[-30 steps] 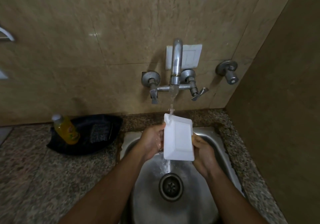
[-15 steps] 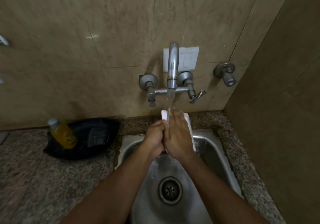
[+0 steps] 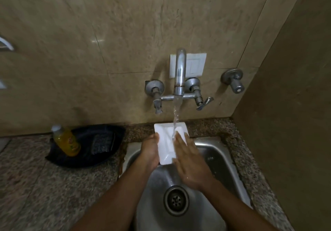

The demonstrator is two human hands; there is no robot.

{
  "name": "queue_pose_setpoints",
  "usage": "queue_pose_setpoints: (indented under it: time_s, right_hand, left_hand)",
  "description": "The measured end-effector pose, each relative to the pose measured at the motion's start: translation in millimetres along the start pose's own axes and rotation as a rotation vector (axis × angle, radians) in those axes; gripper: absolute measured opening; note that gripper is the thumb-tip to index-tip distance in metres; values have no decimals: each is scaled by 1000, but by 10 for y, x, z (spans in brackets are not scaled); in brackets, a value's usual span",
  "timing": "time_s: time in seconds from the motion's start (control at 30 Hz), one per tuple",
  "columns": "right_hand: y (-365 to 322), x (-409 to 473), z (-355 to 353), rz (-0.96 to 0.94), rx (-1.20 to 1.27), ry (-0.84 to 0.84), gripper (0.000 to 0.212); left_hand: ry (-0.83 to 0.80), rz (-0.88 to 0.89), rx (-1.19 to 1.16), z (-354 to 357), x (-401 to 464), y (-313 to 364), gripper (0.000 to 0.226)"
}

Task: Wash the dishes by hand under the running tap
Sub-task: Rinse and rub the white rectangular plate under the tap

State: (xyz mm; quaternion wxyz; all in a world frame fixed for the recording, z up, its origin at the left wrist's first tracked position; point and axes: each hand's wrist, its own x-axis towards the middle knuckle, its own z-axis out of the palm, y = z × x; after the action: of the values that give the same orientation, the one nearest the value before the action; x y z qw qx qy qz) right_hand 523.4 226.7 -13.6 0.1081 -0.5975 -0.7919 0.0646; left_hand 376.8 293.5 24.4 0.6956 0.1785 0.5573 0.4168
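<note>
Beige marble-look wall tiles back a speckled granite counter, into which a stainless steel sink with a round drain is set. A wall-mounted chrome tap releases a stream of water onto a white rectangular dish, held above the rear of the basin. The left hand grips the dish along its left edge, fingers curled beneath and thumb on top. The right hand lies flat, fingers straight, pressing the dish's right portion under the stream. Left of the sink, a black tray carries a yellow bottle and a dark scrub pad.
</note>
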Motion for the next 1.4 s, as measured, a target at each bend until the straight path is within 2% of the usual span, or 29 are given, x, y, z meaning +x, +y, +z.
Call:
queue_pose_setpoints:
  time_s: [0.07, 0.13, 0.17, 0.23, 0.3, 0.33, 0.4, 0.47, 0.53, 0.7, 1.07, 1.23, 1.4]
  right_hand:
    - [20, 38, -7, 1, 14, -33, 68]
    - [-11, 153, -43, 138, 71, -10, 71]
    - [-63, 175, -69, 145, 73, 11, 71]
    - [-148, 101, -134, -32, 77, 22, 64]
    - [-99, -81, -139, -129, 275, 26, 59]
    - [-56, -156, -126, -69, 423, 125, 57]
    - [38, -198, -110, 263, 810, 334, 50]
    - [12, -148, -139, 496, 1237, 281, 38]
    - [-14, -123, -176, 573, 1400, 177, 26]
    - [-21, -121, -225, 653, 1512, 171, 26]
    - [97, -115, -260, 581, 1637, 162, 30]
    - [-39, -17, -305, 536, 1598, 102, 31]
    - [-170, 109, -392, 506, 1559, -22, 32]
  left_hand:
    - [-9, 15, 92, 2, -13, 14, 30]
    - [-37, 27, 133, 17, -51, -9, 30]
    - [-21, 27, 134, 7, -75, -19, 31]
    - [30, 35, 128, -70, -95, 12, 32]
    - [56, 56, 127, -203, -68, 67, 29]
    - [48, 61, 132, -253, -68, 96, 28]
    - [12, 66, 149, -287, -102, 130, 25]
    - [-27, 65, 146, -284, -156, 105, 24]
    - [-57, 54, 146, -258, -211, 70, 23]
    - [-94, 65, 139, -232, -250, 70, 22]
    - [-222, 141, 283, -380, -272, 98, 24]
    - [-155, 124, 200, -522, -213, 76, 24]
    - [9, 53, 99, -598, -119, 124, 19]
